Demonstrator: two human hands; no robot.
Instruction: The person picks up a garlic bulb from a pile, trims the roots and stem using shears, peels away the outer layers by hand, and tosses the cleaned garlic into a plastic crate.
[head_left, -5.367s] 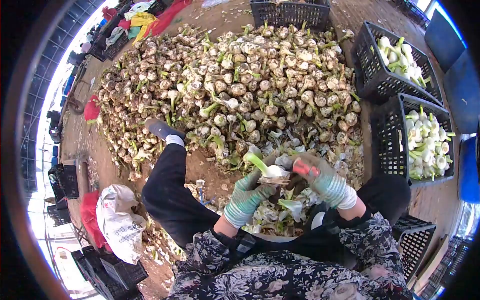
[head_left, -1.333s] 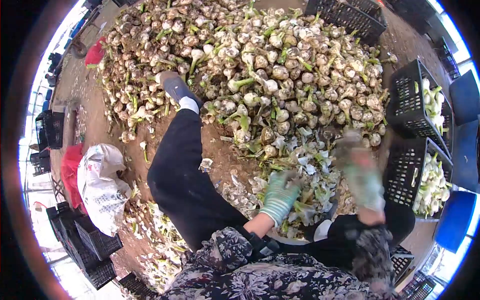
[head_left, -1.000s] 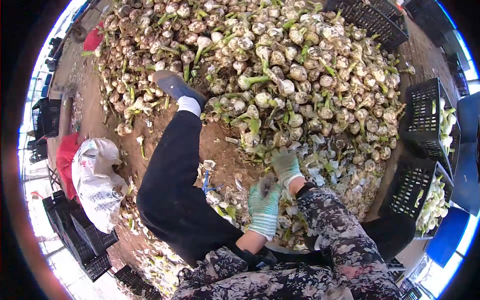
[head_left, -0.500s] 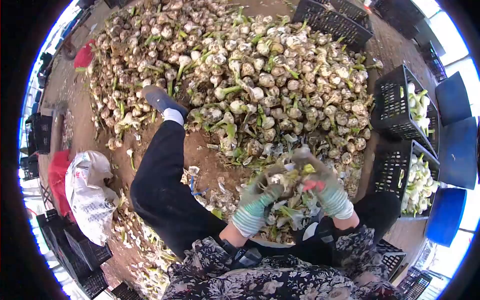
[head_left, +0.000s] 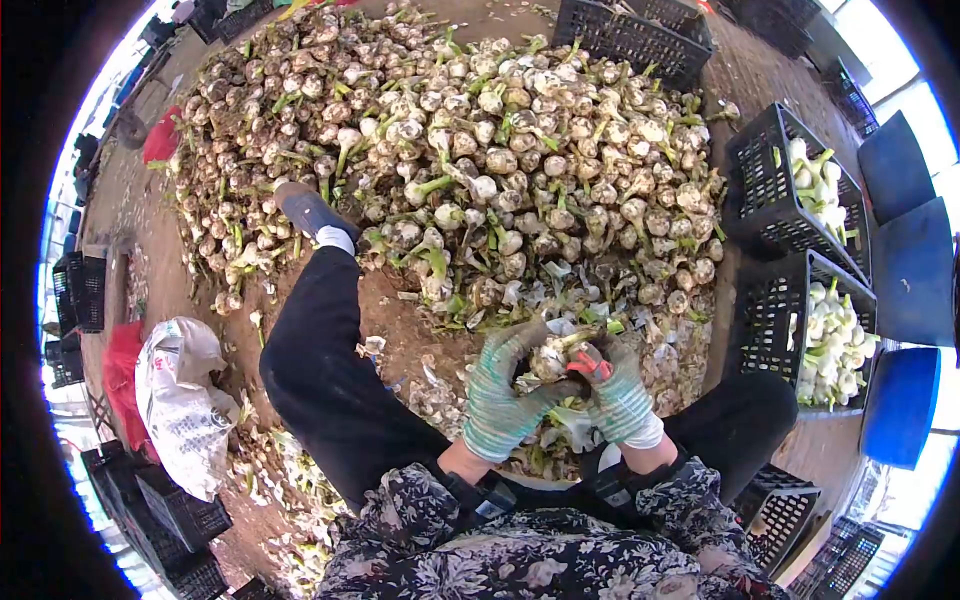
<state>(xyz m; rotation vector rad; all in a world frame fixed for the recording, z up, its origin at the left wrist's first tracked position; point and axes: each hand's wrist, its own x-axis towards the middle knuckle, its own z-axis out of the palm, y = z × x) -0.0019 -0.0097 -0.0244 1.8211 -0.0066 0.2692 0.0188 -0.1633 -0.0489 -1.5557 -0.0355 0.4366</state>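
Observation:
My left hand [head_left: 503, 395], in a green-and-white striped glove, curls around a garlic bulb [head_left: 548, 362] above my lap. My right hand [head_left: 620, 395], gloved alike, closes on the stem side of the same bulb. Something small and red [head_left: 590, 366] shows at the right thumb and fingers; its kind cannot be made out. Beneath both hands lie loose garlic skins and leaves [head_left: 570, 428]. In front of me spreads a large heap of unpeeled garlic bulbs [head_left: 500, 160] with green stem stubs.
Two black crates [head_left: 765, 315] of cleaned white garlic [head_left: 835, 345] stand at my right, beside blue containers [head_left: 900, 410]. Another black crate [head_left: 635, 45] sits behind the heap. A white sack [head_left: 185, 400] lies at left, near stacked black crates [head_left: 180, 500]. My shoe [head_left: 310, 212] touches the heap's edge.
Both hands have drawn closer together, and the garlic bulb between them now shows clearly instead of blurred. The whole view has shifted slightly.

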